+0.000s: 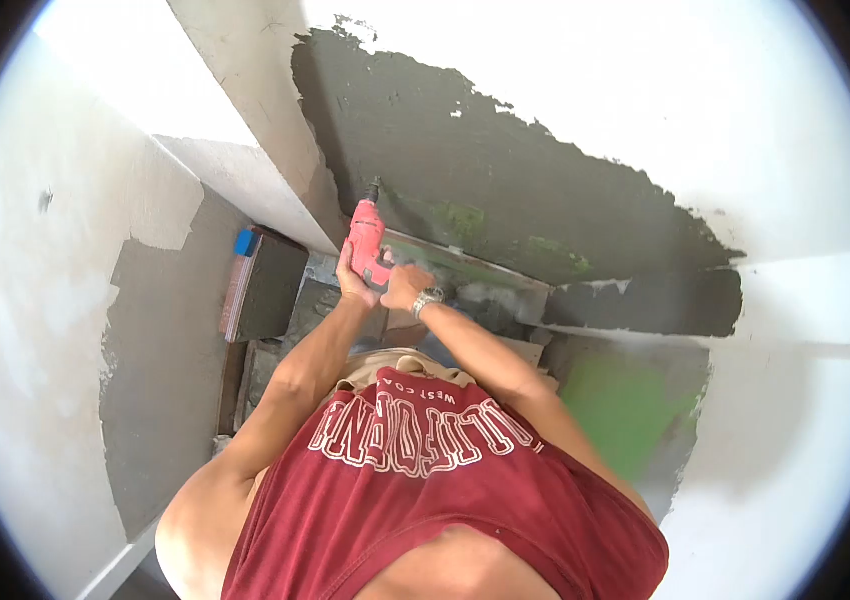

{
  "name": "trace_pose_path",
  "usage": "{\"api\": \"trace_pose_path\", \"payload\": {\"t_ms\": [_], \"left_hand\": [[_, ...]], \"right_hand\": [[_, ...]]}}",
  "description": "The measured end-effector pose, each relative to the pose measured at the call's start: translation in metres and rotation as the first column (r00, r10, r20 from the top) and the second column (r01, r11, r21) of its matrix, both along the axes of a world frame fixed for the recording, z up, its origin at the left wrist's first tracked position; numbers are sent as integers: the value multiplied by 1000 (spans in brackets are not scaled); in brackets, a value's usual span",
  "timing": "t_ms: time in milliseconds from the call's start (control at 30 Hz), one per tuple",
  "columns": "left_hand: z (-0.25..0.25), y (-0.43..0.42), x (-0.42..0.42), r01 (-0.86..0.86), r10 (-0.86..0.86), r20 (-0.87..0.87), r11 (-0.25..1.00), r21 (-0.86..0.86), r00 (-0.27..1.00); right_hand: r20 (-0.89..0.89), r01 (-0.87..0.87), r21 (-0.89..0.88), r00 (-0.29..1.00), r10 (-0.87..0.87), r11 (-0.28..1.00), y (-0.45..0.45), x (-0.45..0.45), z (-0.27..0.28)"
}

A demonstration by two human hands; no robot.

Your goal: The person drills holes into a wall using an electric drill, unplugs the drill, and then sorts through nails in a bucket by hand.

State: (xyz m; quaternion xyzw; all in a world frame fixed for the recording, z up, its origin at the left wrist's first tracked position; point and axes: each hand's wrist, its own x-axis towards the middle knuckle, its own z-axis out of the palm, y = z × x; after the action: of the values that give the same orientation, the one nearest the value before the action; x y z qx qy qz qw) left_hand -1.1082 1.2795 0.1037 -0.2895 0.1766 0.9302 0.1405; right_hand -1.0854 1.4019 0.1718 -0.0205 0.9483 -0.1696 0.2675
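A red power drill (366,238) with a black chuck (373,192) points away from me, its front end at the dark grey patch (415,130) on the wall. Whether the tip touches the wall, I cannot tell. My right hand (407,287), with a metal watch (428,298) at the wrist, grips the drill's rear handle. Along the left side and underside of the drill's body, my left hand (355,280) cups and supports it. Some fingers of both hands are hidden behind the tool.
On the left stands a dark panel or box (270,288) with a blue item (244,242) on its edge. A pale wall column (255,140) juts out nearby. Low on the right is a green-painted patch (620,410). A ledge (475,258) runs below the grey patch.
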Motion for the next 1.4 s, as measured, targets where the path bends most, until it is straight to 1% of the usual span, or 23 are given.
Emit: {"api": "trace_pose_path", "payload": {"t_ms": [67, 167, 300, 367, 467, 567, 600, 667, 733, 767, 800, 833, 867, 900, 967, 1067, 1167, 1233, 1267, 1333, 1367, 1400], "left_hand": [[4, 4, 1, 7, -6, -15, 998, 58, 1000], [9, 6, 4, -5, 5, 3, 998, 59, 1000], [-9, 8, 5, -26, 24, -31, 997, -72, 999], [-14, 9, 7, -41, 34, -68, 994, -105, 997], [-15, 7, 14, -28, 23, -71, 997, -78, 997], [-6, 8, 17, -42, 35, -65, 993, -113, 997], [-16, 2, 17, -6, 3, -50, 998, -58, 999], [-22, -2, 21, 2, -7, -63, 996, -84, 998], [-31, -12, 34, 16, -25, -79, 993, -116, 997], [-45, -14, 39, 19, -27, -89, 996, -84, 996], [-54, -20, 49, 33, -37, -93, 999, -39, 995], [-47, -20, 59, 43, -42, -99, 999, 10, 994], [-39, -22, 76, 10, -14, -42, 997, -73, 999], [-53, -28, 84, 13, -12, 4, 996, -89, 1000], [-27, -19, 98, 26, -16, 96, 994, -106, 995], [-24, -10, 103, -30, 34, 118, 999, -33, 992], [23, 13, 106, -54, 62, 154, 997, -51, 986], [34, 31, 106, -95, 105, 218, 994, -59, 970], [36, 40, 105, -111, 123, 247, 992, -61, 961], [20, 53, 106, -78, 77, 198, 997, 0, 977], [11, 55, 115, -52, 47, 183, 998, 22, 982], [11, 62, 115, -54, 46, 221, 998, 29, 974]], "right_hand": [[-43, 2, -1, 999, -2, 1000, 8, -6, -12], [-19, -34, 34, 999, 35, 999, 10, -6, -8], [-5, -61, 24, 998, 61, 998, 10, -1, -23], [5, -40, 30, 999, 40, 999, 9, 5, 0], [-16, -70, 37, 997, 71, 997, 7, 9, -17], [-43, -57, -51, 998, 55, 997, 10, 13, -24], [-51, -63, -46, 997, 60, 997, 8, 18, -25], [-85, -82, -28, 993, 79, 996, 5, 23, -24], [-94, -79, -53, 993, 74, 995, -1, 32, -30], [-100, -84, -73, 992, 76, 994, 2, 36, -42], [-67, -90, -68, 994, 85, 994, 2, 45, -32], [-34, -101, -83, 995, 98, 991, -1, 55, -33], [-3, -114, -96, 993, 114, 989, -3, 65, -35], [27, -128, -107, 991, 132, 986, -2, 71, -37], [16, -118, -122, 993, 121, 986, 3, 79, -32], [36, -146, -142, 988, 153, 979, 16, 74, -18], [73, -166, -134, 982, 177, 977, 36, 75, -20], [101, -192, -134, 973, 206, 972, 50, 77, -21], [116, -210, -134, 967, 226, 968, 59, 78, -20], [171, -243, -107, 951, 258, 964, 76, 75, -7], [177, -223, -125, 954, 243, 967, 83, 79, 1], [182, -194, -141, 959, 218, 971, 91, 81, 7]]}}
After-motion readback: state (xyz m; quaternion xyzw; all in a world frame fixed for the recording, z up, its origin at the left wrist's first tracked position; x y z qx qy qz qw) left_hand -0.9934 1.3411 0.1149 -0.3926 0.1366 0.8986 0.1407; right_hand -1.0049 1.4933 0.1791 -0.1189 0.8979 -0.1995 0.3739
